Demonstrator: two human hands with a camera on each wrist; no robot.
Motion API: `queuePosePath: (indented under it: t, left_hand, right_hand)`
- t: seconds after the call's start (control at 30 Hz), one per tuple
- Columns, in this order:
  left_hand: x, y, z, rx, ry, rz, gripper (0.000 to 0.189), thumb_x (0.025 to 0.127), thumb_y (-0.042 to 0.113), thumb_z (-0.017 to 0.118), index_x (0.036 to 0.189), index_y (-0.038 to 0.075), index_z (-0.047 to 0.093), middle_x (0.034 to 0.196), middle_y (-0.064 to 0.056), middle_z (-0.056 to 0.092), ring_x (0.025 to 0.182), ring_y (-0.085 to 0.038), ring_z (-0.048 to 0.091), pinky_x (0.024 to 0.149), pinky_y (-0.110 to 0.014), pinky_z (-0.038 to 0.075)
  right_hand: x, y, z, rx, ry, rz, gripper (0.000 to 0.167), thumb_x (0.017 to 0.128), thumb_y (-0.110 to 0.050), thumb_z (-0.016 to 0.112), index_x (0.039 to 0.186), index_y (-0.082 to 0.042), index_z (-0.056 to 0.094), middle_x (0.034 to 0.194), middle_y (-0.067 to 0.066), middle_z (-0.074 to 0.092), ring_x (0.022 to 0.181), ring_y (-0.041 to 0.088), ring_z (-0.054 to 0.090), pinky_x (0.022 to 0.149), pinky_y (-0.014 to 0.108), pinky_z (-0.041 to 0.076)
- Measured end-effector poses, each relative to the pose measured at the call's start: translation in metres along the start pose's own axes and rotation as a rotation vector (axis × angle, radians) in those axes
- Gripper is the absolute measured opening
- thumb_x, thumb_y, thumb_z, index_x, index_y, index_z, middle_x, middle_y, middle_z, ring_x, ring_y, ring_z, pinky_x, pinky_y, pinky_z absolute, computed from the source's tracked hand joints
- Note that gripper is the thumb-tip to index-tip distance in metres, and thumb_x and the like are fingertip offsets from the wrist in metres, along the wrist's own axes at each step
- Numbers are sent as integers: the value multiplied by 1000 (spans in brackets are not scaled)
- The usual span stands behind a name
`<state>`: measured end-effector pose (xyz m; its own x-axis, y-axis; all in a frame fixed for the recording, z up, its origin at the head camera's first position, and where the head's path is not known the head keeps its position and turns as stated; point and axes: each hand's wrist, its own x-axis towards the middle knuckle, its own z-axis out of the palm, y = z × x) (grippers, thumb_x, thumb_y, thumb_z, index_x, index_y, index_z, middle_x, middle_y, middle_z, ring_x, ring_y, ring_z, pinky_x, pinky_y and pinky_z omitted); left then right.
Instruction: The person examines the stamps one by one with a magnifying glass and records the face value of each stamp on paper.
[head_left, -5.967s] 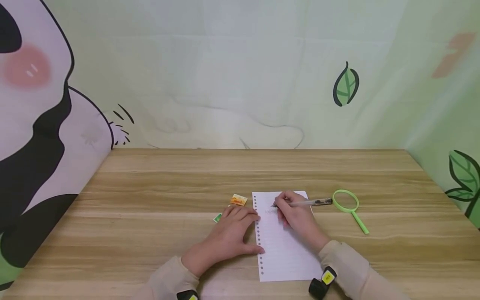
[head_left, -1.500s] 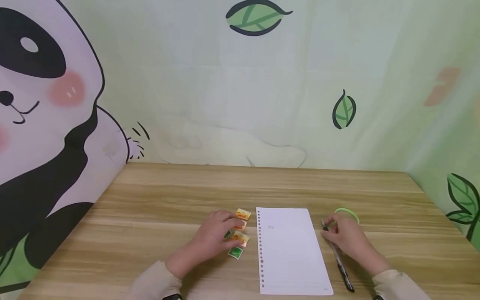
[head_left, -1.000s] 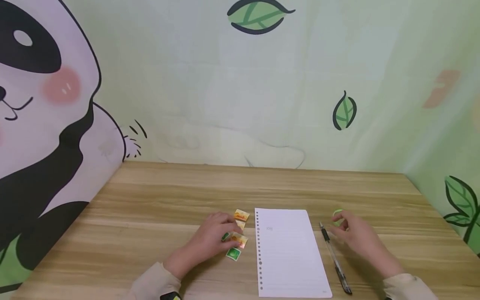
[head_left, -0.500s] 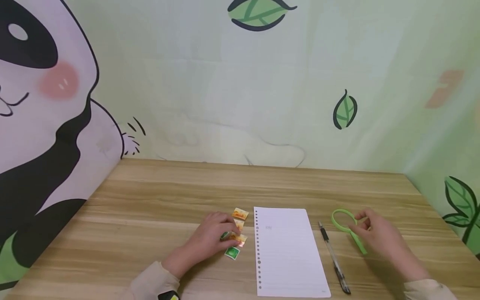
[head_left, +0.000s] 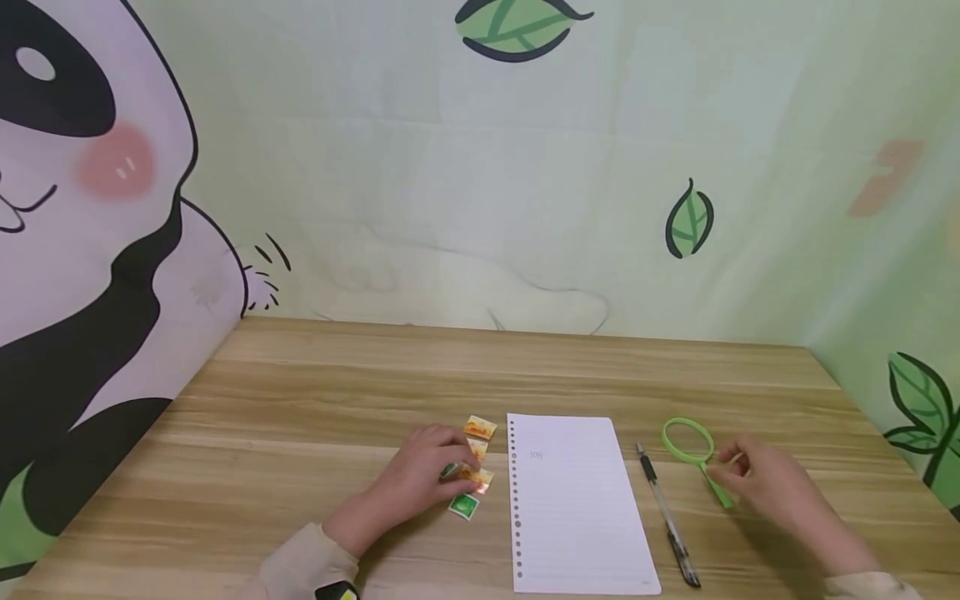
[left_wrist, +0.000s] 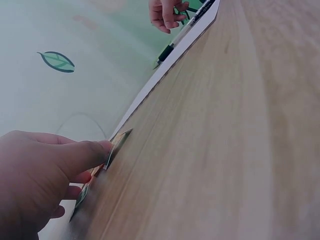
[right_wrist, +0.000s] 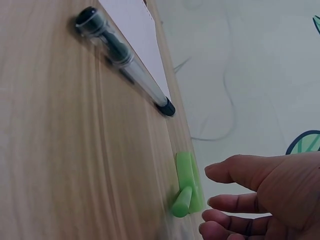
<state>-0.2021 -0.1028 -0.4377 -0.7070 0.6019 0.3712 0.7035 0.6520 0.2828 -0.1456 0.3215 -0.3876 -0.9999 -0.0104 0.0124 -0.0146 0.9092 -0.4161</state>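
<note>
My left hand (head_left: pixel 416 471) rests over several small picture cards, relaxed fingers and thumb touching them. An orange-yellow card (head_left: pixel 480 427) lies beyond the fingertips, and a green card (head_left: pixel 463 506) lies on the near side of the thumb; others are partly covered by the hand. In the left wrist view the thumb meets the edge of a tilted card (left_wrist: pixel 119 147). My right hand (head_left: pixel 768 479) hovers by the handle of a green magnifying glass (head_left: pixel 703 458), fingers loosely bent and holding nothing. The right wrist view shows a gap between the thumb and the magnifying glass.
A white lined sheet (head_left: pixel 581 517) with punched holes along its left edge lies between the hands, bearing a short line of small writing. To its right lies a clear pen (head_left: pixel 667 517) with black ends. A painted cloth backdrop (head_left: pixel 420 167) borders the wooden table (head_left: pixel 337 367).
The right hand has stopped writing, laid the pen beside the sheet, reached to the magnifying glass and drawn back slightly right. The left hand has left the sheet's edge for the cards.
</note>
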Motion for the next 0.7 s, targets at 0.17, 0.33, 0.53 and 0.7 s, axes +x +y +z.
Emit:
queuePosePath:
  t: [0.17,0.33,0.53,0.7]
  left_hand:
    - [0,0,-1,-4,-10,-6,18,77,36,77,90,25,72,101,6,65,104,-16,57,96,-40,44]
    - [0,0,-1,-10,-11,-11,18,78,36,77,91,24,72,102,6,65,104,-16,57,97,-40,43]
    - [-1,-1,-1,-9,-9,-13,18,77,36,77,91,25,72,102,6,65,104,-16,57,98,-41,43]
    - [-1,-1,-1,-13,-6,-9,19,76,35,78,90,25,72,102,6,65,104,-16,57,98,-42,43]
  right_hand:
    - [0,3,2,1,-36,-12,23,87,-26,67,97,-6,60,76,0,58,63,11,46,55,24,37]
    - [3,7,6,6,-61,-30,22,83,-21,70,94,-4,61,75,0,60,62,9,49,54,24,39]
    - [4,8,13,-20,-59,-42,16,82,-17,70,86,-7,58,70,-2,56,59,7,45,52,22,37]
    - [2,8,15,-72,-40,-43,14,84,-15,68,83,-8,56,68,-2,52,59,8,41,51,21,34]
